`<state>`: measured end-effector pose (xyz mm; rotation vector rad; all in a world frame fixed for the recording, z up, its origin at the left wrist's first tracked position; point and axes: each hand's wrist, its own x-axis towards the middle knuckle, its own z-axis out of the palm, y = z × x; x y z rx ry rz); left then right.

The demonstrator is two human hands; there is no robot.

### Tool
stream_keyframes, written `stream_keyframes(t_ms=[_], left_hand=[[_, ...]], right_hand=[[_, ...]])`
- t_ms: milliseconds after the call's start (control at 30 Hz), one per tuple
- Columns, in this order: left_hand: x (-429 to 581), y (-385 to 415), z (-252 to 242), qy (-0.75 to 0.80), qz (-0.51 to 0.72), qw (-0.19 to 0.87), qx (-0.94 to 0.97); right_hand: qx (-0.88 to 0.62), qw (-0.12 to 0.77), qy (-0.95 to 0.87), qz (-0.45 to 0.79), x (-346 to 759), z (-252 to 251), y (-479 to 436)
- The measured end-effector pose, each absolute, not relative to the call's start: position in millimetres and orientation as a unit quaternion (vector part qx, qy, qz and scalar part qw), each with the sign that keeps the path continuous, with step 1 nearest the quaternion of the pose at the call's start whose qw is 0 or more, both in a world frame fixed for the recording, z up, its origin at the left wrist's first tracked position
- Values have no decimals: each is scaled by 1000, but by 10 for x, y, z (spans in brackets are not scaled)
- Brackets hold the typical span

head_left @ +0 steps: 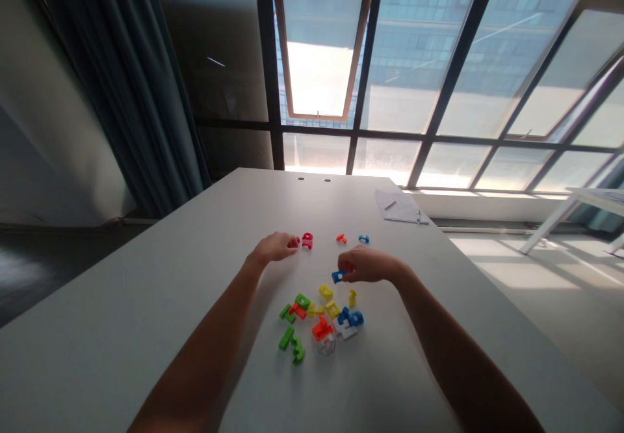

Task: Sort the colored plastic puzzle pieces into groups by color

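Hands: well apart over the table (170, 303), both with fingers bent.
Left hand (276, 247): low over the table, fingertips at a small red plastic piece (297, 240), partly hidden; cannot tell whether gripped or only touched.
Right hand (366, 264): thumb and fingers pinched on a small blue plastic piece with an opening (337, 277), held on the near side of the far row.
Far row: upright red plastic block (307, 240) just beside the left fingertips; farther right, a small orange plastic piece (341, 238), then a small blue bar-shaped plastic piece (363, 239), apart from each other.
Near cluster, left: green plastic pieces (286, 338), loosely scattered.
Near cluster, middle: yellow plastic pieces (332, 309); nearer the camera, an orange-red plastic piece (322, 329) beside a clear plastic piece (326, 345).
Near cluster, right: blue plastic pieces (356, 318) next to a white plastic piece (349, 333).
Table's far right: white paper sheets (402, 207).
Beyond: dark-framed windows (400, 56); dark blue curtain (127, 88) at left.
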<state>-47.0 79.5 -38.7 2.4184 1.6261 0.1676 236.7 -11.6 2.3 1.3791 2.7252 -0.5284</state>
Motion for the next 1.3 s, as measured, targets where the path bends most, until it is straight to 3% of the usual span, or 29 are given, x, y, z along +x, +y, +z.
stream_keyframes(t_ms=[167,300,633,1033,1300], left_hand=[[-264,534,18,404,179,179,879],[-47,245,266,320,294,147,889],[67,142,278,301,366,39,880],[92,148,249,333,369,66,865],[62,151,294,385,351,61,851]], right_hand=[[476,-265,832,-101,2493,227,-189],[451,-361,813,-73,2472,308,-265],[422,-396,815,-32,2385,361,-336],[370,-431,823,3,2396,346,-302],[448,-440,778,26,2600,263,-82]])
